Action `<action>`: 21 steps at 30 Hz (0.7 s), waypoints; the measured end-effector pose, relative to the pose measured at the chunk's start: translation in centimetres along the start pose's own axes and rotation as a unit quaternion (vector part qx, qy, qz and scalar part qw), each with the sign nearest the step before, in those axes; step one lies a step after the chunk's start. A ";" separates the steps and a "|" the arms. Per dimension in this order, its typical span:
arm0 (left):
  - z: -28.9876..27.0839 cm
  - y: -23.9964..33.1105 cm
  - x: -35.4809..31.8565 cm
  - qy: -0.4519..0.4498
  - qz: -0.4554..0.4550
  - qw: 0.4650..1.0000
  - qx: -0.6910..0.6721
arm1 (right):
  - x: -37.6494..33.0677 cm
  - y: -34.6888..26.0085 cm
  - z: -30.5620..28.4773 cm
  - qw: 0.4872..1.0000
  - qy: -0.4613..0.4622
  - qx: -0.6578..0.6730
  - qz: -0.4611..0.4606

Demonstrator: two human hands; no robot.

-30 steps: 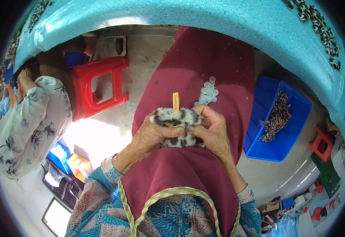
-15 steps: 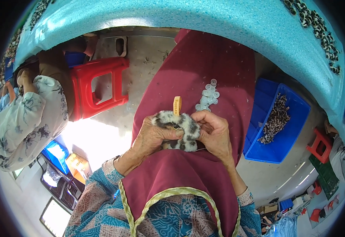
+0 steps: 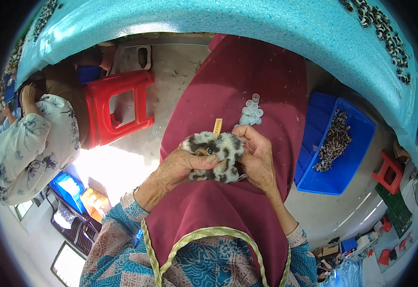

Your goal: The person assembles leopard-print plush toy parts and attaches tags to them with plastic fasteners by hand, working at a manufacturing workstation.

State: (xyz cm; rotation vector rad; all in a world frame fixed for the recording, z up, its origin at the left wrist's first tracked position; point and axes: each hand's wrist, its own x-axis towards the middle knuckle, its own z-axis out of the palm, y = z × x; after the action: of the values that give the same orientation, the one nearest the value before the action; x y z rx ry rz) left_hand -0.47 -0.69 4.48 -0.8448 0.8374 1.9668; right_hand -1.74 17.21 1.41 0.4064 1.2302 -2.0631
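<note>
Left hand (image 3: pixel 178 165) gripping spotted furry toy (image 3: pixel 228 148) above maroon apron (image 3: pixel 194 110), thumb below toy's eye (image 3: pixel 209 151). Right hand (image 3: pixel 257 155) closed on toy's right edge; a second ago its thumb pressed toy's front. Yellow tag (image 3: pixel 218 126) atop toy now leans right. Clear discs (image 3: pixel 252 115) beyond toy; blue bin (image 3: pixel 345 178) well right of it.

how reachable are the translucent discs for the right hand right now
Likely yes: the translucent discs lie on the maroon apron just beyond the right hand, nothing visibly between, though it is busy at the edge of the spotted furry piece.
</note>
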 end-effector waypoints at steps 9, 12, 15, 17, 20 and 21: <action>0.0 -0.3 -0.5 0.009 0.026 0.999 0.022 | 0.2 -0.2 0.2 0.996 0.020 0.080 0.036; 0.2 -0.3 0.0 0.029 0.026 0.999 0.023 | 0.1 0.0 -0.5 1.000 0.015 -0.021 0.016; 0.7 -0.3 -0.5 0.029 0.057 0.998 0.018 | -1.5 -1.3 -0.9 0.965 0.032 -0.261 -0.011; 1.3 0.3 -1.2 0.082 0.091 0.984 0.128 | -2.7 -2.8 -2.3 0.948 0.052 -0.308 -0.054; 0.9 0.1 -0.6 0.061 0.101 0.985 0.124 | -3.7 -6.4 -5.4 0.909 0.104 -0.387 -0.115; 0.3 -0.4 -0.5 0.069 0.105 0.985 0.119 | -3.8 -8.0 -5.8 0.901 0.112 -0.395 -0.136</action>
State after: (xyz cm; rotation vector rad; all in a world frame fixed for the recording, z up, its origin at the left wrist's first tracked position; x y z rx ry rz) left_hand -0.01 -0.52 4.91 -0.7822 1.2605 1.9530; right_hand -5.05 26.21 5.84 0.0811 2.2266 -1.5514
